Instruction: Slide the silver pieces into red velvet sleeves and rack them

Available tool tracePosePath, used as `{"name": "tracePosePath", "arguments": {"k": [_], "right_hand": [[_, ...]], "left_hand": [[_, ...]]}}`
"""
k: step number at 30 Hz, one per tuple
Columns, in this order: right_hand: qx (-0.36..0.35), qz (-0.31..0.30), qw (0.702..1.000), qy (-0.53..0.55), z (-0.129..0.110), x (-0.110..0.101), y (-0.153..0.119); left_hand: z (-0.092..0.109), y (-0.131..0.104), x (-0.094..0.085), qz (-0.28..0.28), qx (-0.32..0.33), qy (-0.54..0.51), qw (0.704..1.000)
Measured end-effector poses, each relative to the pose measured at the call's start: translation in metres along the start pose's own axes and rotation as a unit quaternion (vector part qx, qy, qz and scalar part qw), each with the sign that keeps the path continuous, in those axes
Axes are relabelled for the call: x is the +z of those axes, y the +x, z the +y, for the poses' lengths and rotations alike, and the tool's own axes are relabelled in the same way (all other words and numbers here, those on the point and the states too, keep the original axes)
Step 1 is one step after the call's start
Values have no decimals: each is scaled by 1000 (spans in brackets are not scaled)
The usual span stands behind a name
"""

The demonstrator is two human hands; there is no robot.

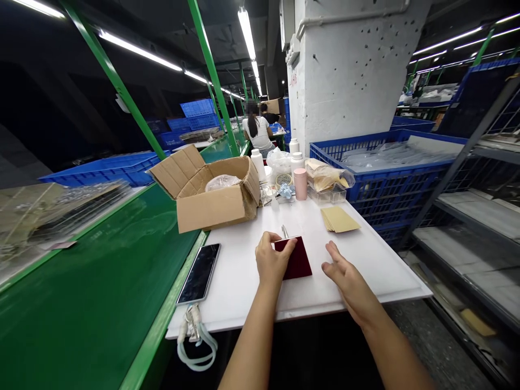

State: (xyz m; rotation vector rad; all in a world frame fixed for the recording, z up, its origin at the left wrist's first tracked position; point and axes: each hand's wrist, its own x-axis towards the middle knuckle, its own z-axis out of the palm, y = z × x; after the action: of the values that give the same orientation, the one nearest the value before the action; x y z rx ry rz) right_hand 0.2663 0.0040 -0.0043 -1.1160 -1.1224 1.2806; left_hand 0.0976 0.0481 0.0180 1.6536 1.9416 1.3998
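A flat dark red square piece [298, 261] lies over the white table near its front. My left hand [274, 257] grips its upper left part between thumb and fingers. To the right of the red piece, my right hand [345, 276] is held apart from it with fingers spread and nothing in them. Just beyond the red piece, a small metallic item [285, 231] lies on the table. A stack of tan cards [340, 219] sits farther back on the right.
An open cardboard box [211, 208] stands at the back left, beside a pink bottle [300, 184] and white bottles. A phone [199, 273] lies at the left edge, near a green conveyor [154, 233]. Blue crates [377, 184] stand right. A person [258, 132] sits far ahead.
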Motion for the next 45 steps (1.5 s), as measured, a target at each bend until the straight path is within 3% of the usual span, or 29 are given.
{"name": "tracePosePath", "arguments": {"k": [6, 12, 17, 25, 33, 35, 37, 41, 45], "right_hand": [[-172, 136, 972, -87, 10, 13, 2], [-266, 147, 929, -209, 9, 37, 27], [-240, 117, 917, -296, 17, 47, 47], [-194, 41, 901, -386, 30, 30, 42], [-210, -9, 866, -453, 35, 26, 37], [-216, -7, 872, -439, 34, 25, 36], [-211, -21, 900, -381, 32, 25, 34], [-175, -76, 972, -139, 23, 29, 32], [-147, -44, 988, 0, 15, 39, 32]], "left_hand": [[-7, 8, -16, -78, 31, -108, 991], [-17, 4, -22, -104, 51, -132, 985], [-28, -8, -13, -130, 11, -153, 980], [-40, -12, -27, -240, -16, -99, 965], [-46, -22, -27, -244, 89, 70, 963], [-44, -24, -28, -238, 98, 71, 964], [-40, -26, -30, -246, 92, 32, 964], [-28, -29, -24, -277, 36, -163, 946], [-16, -29, -7, -231, -24, -319, 919]]}}
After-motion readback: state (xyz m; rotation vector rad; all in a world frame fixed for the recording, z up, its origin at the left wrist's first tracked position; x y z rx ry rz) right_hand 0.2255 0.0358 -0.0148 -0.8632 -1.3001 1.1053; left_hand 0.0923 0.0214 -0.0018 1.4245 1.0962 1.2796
